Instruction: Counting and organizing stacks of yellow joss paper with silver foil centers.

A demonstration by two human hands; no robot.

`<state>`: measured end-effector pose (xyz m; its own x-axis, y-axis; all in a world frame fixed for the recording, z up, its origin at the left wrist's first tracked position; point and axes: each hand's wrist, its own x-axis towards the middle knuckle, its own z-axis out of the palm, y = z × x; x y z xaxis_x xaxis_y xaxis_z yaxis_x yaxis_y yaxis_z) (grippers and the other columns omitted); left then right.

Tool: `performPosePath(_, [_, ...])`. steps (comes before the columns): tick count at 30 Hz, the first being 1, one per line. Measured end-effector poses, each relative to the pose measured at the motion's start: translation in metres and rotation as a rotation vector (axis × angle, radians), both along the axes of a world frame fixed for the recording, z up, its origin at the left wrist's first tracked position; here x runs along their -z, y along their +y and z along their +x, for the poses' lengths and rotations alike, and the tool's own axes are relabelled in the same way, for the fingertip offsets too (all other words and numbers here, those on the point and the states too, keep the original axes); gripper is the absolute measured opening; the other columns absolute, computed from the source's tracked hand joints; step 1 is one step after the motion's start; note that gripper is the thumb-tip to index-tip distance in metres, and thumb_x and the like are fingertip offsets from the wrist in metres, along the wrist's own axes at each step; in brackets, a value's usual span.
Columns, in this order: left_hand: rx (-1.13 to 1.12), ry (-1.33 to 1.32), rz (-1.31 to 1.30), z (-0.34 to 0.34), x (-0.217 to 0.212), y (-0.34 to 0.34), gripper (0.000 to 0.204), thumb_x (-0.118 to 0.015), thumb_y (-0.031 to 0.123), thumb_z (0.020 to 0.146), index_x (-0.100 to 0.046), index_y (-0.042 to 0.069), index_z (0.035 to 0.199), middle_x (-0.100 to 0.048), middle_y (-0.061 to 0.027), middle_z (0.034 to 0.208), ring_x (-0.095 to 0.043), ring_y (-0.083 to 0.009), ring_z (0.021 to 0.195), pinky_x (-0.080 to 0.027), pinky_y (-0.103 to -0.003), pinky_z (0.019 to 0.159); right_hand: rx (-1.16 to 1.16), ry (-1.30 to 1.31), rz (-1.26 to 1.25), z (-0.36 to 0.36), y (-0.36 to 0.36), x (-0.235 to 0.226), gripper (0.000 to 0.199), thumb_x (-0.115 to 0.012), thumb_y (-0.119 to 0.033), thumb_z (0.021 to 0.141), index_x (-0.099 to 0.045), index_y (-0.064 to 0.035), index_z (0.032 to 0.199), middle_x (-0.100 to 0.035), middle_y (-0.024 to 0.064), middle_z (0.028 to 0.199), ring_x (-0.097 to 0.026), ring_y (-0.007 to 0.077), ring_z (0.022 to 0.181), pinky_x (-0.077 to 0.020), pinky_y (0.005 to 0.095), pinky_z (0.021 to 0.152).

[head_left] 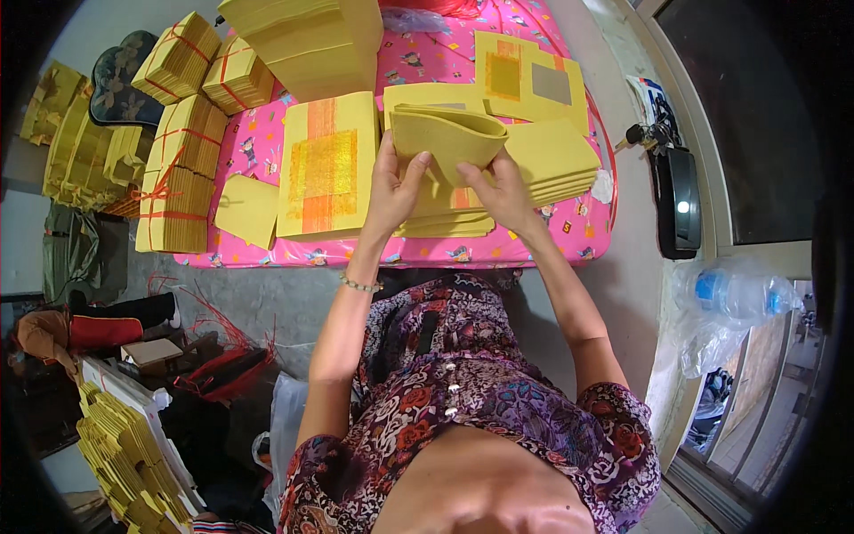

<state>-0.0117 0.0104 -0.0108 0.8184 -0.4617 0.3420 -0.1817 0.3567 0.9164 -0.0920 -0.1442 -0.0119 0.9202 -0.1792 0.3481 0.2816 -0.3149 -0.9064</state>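
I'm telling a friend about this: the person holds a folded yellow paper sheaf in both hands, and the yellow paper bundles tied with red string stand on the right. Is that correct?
Not quite: in the head view, the yellow paper bundles tied with red string stand on the left. The left hand and right hand hold the folded yellow paper sheaf.

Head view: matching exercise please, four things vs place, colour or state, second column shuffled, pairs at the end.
Things
1. curved paper
2. tablecloth
3. bracelet
4. front-left bundle

Place, colour or state
A. bound with red strips
B. between left hand and right hand
C. pink, printed with small figures
D. around the left wrist

Pairs
1-B
2-C
3-D
4-A
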Motion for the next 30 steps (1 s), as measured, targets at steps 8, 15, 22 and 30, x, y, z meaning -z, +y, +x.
performPosePath(8, [-0.052,-0.155,0.119,-0.001,0.000,0.003,0.043,-0.061,0.004,0.085,-0.039,0.001,0.122,-0.055,-0.0110,0.112,-0.050,-0.0159,0.107,-0.041,-0.029,0.091,-0.013,-0.014,0.227,0.005,0.012,0.001,0.045,-0.061,-0.015,0.087,-0.043,-0.0005,0.126,-0.057,0.0095,0.113,-0.053,0.0151,0.104,-0.0431,0.0298,0.089])
performPosePath(15, [-0.069,-0.142,0.124,-0.001,-0.001,0.002,0.039,-0.061,0.003,0.084,-0.041,0.001,0.118,-0.058,-0.0109,0.106,-0.055,-0.0159,0.099,-0.045,-0.029,0.085,-0.002,-0.038,0.251,0.007,0.012,0.001,0.044,-0.064,-0.014,0.086,-0.045,-0.0007,0.123,-0.058,0.0088,0.111,-0.055,0.0140,0.102,-0.0448,0.0297,0.086])
performPosePath(22, [-0.090,-0.178,0.138,-0.002,-0.001,0.003,0.040,-0.062,0.003,0.084,-0.040,0.000,0.117,-0.058,-0.0125,0.104,-0.057,-0.0160,0.097,-0.046,-0.029,0.082,0.108,-0.193,0.151,0.005,0.012,0.001,0.053,-0.066,-0.017,0.084,-0.036,0.0012,0.123,-0.054,0.0102,0.109,-0.054,0.0167,0.100,-0.0438,0.0307,0.087])
performPosePath(30, [-0.054,-0.151,0.136,-0.003,0.003,0.005,0.038,-0.060,0.004,0.086,-0.040,0.001,0.118,-0.058,-0.0119,0.105,-0.055,-0.0157,0.098,-0.045,-0.029,0.084,0.171,-0.248,-0.098,-0.002,0.001,-0.025,0.055,-0.066,-0.016,0.083,-0.037,-0.0013,0.128,-0.051,0.0150,0.113,-0.055,0.0224,0.102,-0.0451,0.0321,0.087])
